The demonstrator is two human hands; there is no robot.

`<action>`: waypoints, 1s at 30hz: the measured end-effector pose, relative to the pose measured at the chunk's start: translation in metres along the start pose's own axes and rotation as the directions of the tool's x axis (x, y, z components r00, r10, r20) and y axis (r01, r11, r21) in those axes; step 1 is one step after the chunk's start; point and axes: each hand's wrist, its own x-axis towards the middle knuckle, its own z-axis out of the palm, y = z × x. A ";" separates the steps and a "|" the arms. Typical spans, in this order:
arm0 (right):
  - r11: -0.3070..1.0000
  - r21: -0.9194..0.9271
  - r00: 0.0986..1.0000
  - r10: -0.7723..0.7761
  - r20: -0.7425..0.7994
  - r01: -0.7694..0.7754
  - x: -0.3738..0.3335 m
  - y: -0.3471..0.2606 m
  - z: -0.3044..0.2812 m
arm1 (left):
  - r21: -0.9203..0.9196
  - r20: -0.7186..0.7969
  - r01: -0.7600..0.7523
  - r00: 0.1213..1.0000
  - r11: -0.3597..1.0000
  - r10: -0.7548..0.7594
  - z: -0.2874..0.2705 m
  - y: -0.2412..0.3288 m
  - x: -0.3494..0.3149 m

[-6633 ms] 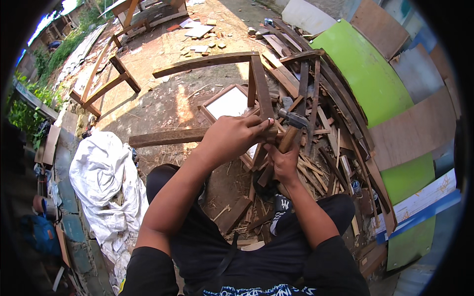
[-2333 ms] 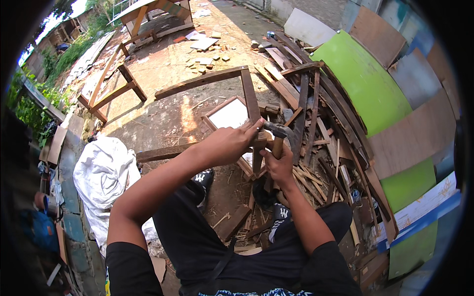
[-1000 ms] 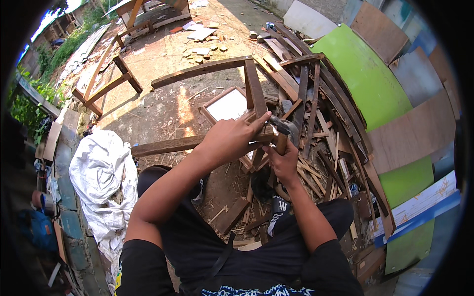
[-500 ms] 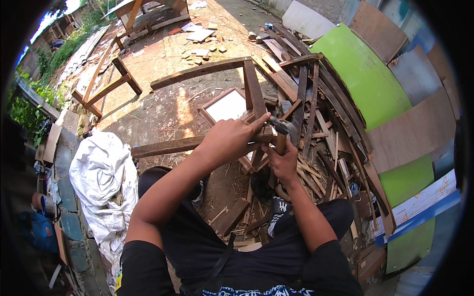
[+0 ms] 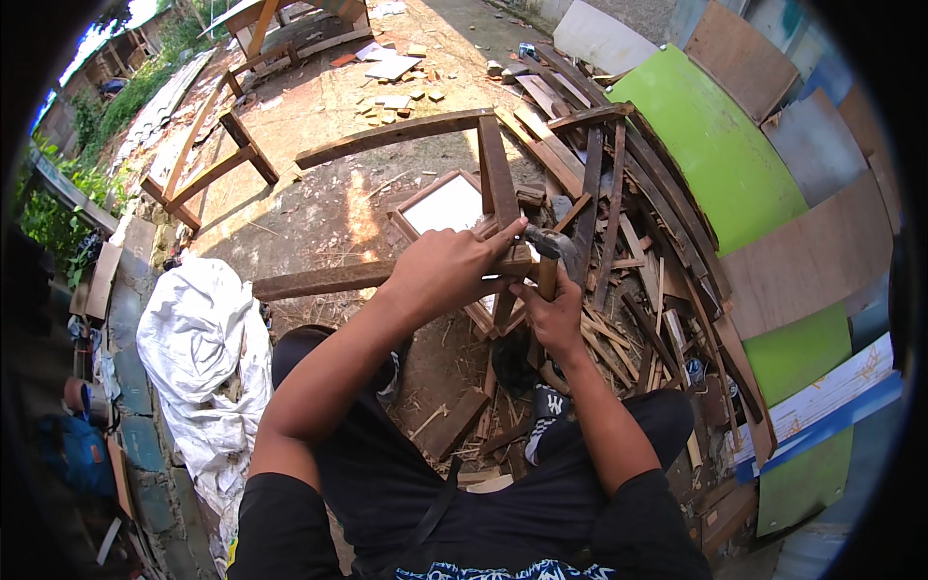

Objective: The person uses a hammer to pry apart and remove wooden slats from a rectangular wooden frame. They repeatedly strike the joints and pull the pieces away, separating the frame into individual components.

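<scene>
My left hand (image 5: 447, 263) is closed round the near bar of a brown U-shaped wooden frame (image 5: 391, 136), close to its right-hand corner. Its index finger reaches to the hammer's metal head, and whether a nail is pinched there is too small to tell. In my right hand (image 5: 554, 317) is a hammer (image 5: 548, 280), gripped by its wooden handle just below the head. The hammer head (image 5: 553, 244) lies right beside the end of the near bar. Beneath the frame sits a smaller wood-rimmed piece with a white panel (image 5: 445, 205), partly covered by my left hand.
Long timber strips (image 5: 667, 193) and offcuts are heaped at the right, beside green boards (image 5: 710, 145) and plywood (image 5: 812, 256). A white cloth sack (image 5: 198, 338) lies at my left. Another wooden frame (image 5: 213, 179) stands farther left. Wood blocks (image 5: 391, 101) are scattered ahead.
Very little differs. The hammer head has tilted slightly, and the frame's near bar has shifted a touch to the left with my left hand.
</scene>
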 end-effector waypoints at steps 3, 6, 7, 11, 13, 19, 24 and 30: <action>1.000 0.009 1.000 0.007 0.001 -0.007 0.000 0.000 -0.001 | 0.010 0.015 -0.002 1.000 1.000 0.002 -0.001 0.000 0.001; 0.999 0.014 1.000 0.031 0.001 -0.031 0.000 -0.001 -0.001 | 0.022 -0.016 -0.019 1.000 1.000 0.019 0.001 -0.001 0.001; 0.999 0.014 0.999 0.035 0.001 -0.035 0.000 -0.001 -0.001 | 0.025 -0.034 -0.026 0.999 0.999 0.027 0.002 -0.002 0.001; 0.999 0.023 1.000 0.025 0.003 -0.025 0.000 -0.001 -0.001 | 0.019 -0.019 -0.022 1.000 1.000 0.022 0.002 0.000 0.001; 0.999 0.038 1.000 0.024 0.000 -0.024 -0.001 -0.001 -0.003 | 0.000 0.019 -0.020 1.000 1.000 0.020 -0.004 0.004 0.001; 0.998 0.039 0.999 0.043 -0.012 -0.043 -0.002 0.001 -0.003 | -0.006 0.030 -0.021 0.999 1.000 0.021 -0.007 0.005 0.000; 0.993 0.084 0.995 0.084 -0.053 -0.079 -0.008 -0.001 -0.009 | -0.018 -0.003 -0.031 1.000 0.999 0.031 -0.007 0.004 -0.001; 0.981 -0.182 0.998 -0.060 0.021 0.062 -0.010 -0.067 -0.053 | -0.036 -0.013 -0.049 0.999 0.998 0.049 -0.004 -0.001 -0.003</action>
